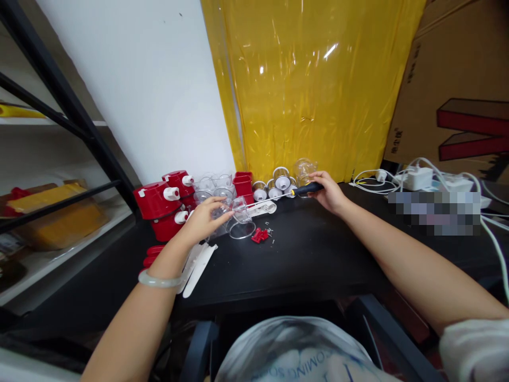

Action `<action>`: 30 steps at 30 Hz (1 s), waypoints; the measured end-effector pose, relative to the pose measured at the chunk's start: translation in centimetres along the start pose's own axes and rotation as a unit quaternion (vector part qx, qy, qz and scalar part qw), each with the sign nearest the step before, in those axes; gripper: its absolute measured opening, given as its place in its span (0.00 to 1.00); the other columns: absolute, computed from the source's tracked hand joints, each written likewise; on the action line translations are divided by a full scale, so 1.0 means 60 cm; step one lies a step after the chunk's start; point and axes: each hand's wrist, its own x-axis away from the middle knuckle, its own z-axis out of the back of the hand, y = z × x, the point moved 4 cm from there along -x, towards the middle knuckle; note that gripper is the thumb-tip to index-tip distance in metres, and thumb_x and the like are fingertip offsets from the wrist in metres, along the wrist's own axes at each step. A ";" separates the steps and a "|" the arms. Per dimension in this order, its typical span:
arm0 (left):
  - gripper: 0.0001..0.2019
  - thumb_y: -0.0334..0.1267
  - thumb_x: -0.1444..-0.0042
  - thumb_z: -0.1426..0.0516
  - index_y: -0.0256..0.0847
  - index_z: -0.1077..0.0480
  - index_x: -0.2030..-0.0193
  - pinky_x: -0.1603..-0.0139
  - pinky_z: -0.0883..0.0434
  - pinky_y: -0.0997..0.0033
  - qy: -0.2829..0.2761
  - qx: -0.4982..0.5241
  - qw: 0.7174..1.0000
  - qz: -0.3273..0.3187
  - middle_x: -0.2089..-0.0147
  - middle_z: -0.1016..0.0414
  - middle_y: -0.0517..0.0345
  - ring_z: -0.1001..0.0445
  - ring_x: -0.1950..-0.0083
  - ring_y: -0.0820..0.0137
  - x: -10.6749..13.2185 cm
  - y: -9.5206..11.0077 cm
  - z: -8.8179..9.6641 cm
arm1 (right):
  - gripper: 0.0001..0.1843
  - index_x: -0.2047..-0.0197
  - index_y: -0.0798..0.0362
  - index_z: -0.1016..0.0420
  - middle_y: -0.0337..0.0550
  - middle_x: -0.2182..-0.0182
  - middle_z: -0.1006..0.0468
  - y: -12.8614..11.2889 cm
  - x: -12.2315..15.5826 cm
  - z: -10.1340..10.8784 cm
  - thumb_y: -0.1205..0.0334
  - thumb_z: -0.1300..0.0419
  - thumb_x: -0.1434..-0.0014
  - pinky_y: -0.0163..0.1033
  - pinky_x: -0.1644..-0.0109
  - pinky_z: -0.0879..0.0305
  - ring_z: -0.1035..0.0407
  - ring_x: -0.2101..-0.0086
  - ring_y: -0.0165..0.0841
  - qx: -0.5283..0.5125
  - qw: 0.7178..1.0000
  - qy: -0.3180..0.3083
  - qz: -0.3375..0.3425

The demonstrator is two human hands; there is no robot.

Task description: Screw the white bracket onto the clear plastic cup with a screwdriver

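My left hand (205,218) is closed around a clear plastic cup-like part (240,210), which lies tilted just above the black table. In my right hand (329,195) is a screwdriver (309,188) with a black and yellow handle, held nearly level. Its long metal shaft points left, and the tip meets the clear part, though the exact contact spot is too small to make out. Small red plastic pieces (260,235) lie in front, beside several loose screws (270,231). A white plastic piece (264,208) rests behind the shaft.
Red housings (152,200) with white knobs are stacked at left, near more clear cups (214,183). Red containers (243,183) and several metal-sided cylinders (281,180) stand at the back. Long white strips (200,270) lie by my left forearm. White cables (431,172) and adapters sit at right.
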 end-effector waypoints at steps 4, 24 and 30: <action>0.25 0.64 0.41 0.43 0.42 0.23 0.61 0.38 0.30 0.50 -0.002 -0.001 1.000 -0.004 0.40 0.26 0.44 0.26 0.41 0.51 0.000 0.000 0.000 | 0.23 0.64 0.46 0.33 0.32 0.82 0.39 0.007 -0.007 0.010 0.34 0.40 0.45 0.35 0.79 0.47 0.43 0.82 0.29 0.137 0.990 0.028 0.009; 0.22 0.61 0.40 0.42 0.41 0.23 0.61 0.37 0.31 0.49 -0.001 0.010 1.000 -0.004 0.39 0.27 0.44 0.26 0.40 0.52 0.001 -0.003 -0.002 | 0.27 0.63 0.46 0.33 0.28 0.84 0.41 -0.005 -0.002 0.009 0.34 0.34 0.51 0.34 0.82 0.48 0.46 0.85 0.25 0.126 0.992 0.005 0.023; 0.22 0.61 0.40 0.42 0.42 0.23 0.61 0.37 0.31 0.49 0.000 0.011 1.000 -0.007 0.39 0.27 0.45 0.27 0.40 0.52 0.000 -0.002 -0.001 | 0.22 0.63 0.45 0.36 0.32 0.74 0.32 -0.014 0.011 -0.016 0.50 0.29 0.55 0.37 0.72 0.36 0.38 0.77 0.27 -0.054 0.997 -0.030 -0.041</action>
